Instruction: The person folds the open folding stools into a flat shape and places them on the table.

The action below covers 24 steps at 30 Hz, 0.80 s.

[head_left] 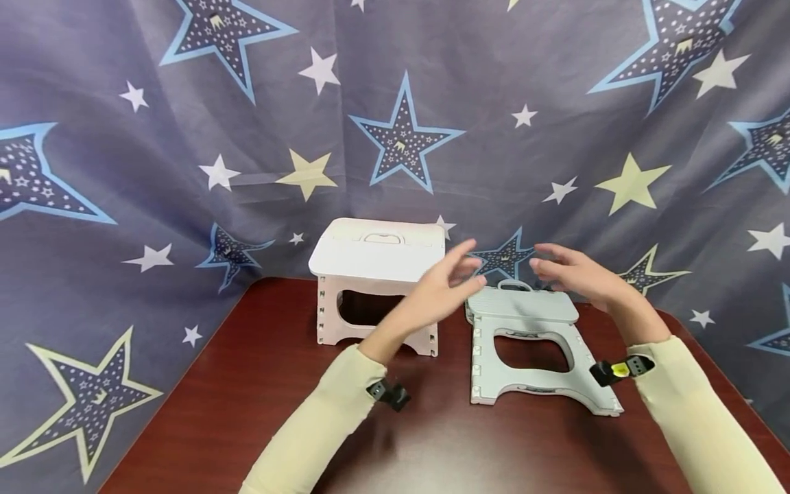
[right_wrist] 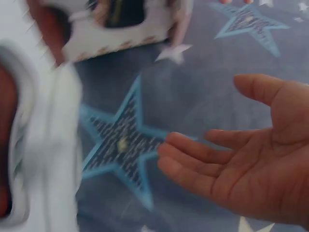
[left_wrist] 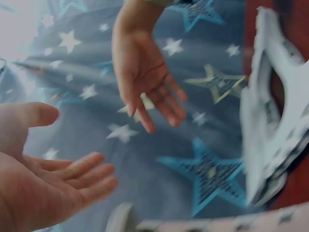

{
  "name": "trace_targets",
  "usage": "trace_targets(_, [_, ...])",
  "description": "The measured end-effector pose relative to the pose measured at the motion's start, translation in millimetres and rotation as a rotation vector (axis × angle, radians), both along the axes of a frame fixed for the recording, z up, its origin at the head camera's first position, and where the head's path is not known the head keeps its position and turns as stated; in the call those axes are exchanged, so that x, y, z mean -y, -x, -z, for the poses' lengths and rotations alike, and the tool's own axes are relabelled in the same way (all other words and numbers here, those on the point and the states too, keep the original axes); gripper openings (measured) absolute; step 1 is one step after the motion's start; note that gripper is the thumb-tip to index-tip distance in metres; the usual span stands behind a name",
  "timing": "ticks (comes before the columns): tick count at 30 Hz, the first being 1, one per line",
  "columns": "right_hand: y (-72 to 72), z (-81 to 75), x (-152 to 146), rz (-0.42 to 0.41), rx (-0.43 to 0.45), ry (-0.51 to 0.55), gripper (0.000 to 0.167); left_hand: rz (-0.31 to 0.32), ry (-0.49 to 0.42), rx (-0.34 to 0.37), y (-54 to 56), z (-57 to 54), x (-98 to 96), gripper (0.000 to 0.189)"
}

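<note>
A pale pinkish-white folding step stool (head_left: 364,259) stands upright with its top spread flat, its handle slot showing. To its right is a light grey folding step stool (head_left: 484,357), its top narrow and its leg panel slanting toward me. My left hand (head_left: 439,291) hovers between the two stools, its fingers spread and holding nothing. Above the grey stool's right back corner is my right hand (head_left: 580,276), empty, fingers loosely bent. In the left wrist view both palms face each other across a gap, and the right hand (left_wrist: 145,72) has its fingers extended.
Both stools are on a dark red-brown wooden table (head_left: 247,398). A grey-purple curtain (head_left: 494,41) printed with stars hangs right behind it. Black straps with small devices (head_left: 387,393) are on both sleeved wrists.
</note>
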State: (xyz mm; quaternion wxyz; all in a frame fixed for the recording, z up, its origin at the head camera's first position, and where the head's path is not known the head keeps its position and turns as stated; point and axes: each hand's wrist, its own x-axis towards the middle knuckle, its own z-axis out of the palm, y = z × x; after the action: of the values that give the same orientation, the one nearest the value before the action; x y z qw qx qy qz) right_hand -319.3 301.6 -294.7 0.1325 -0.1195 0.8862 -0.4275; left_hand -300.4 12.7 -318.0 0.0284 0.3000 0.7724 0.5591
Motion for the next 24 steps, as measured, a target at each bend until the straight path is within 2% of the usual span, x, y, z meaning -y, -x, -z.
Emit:
trace_targets(2, [-1.3,-6.1,11,0.008,-0.047,0.050,0.076,-0.013,-0.095,-0.057,0.7,-9.6,14.4,0.066])
trace_targets(6, [-3.2,-10.2,30,0.024,-0.116,0.143,0.074,-0.088,-0.215,-0.180,0.2,-22.6,44.0,0.060])
trace_targets(10, [-1.6,-6.5,47,0.027,-0.156,0.250,0.072,-0.167,-0.298,-0.257,1.1,-27.6,74.3,0.057])
trace_targets(12, [0.2,-2.7,55,0.021,-0.170,0.294,0.071,-0.206,-0.320,-0.271,2.7,-27.6,89.5,0.057])
trace_targets(15, [3.4,4.2,64,0.006,-0.171,0.347,0.069,-0.254,-0.331,-0.257,6.0,-24.0,113.0,0.058])
trace_targets(18, [7.1,11.5,71,-0.013,-0.156,0.383,0.068,-0.288,-0.342,-0.205,9.0,-16.9,135.9,0.061])
trace_targets(24, [12.9,25.2,84,-0.041,-0.135,0.421,0.067,-0.314,-0.378,-0.091,18.5,6.2,176.9,0.066])
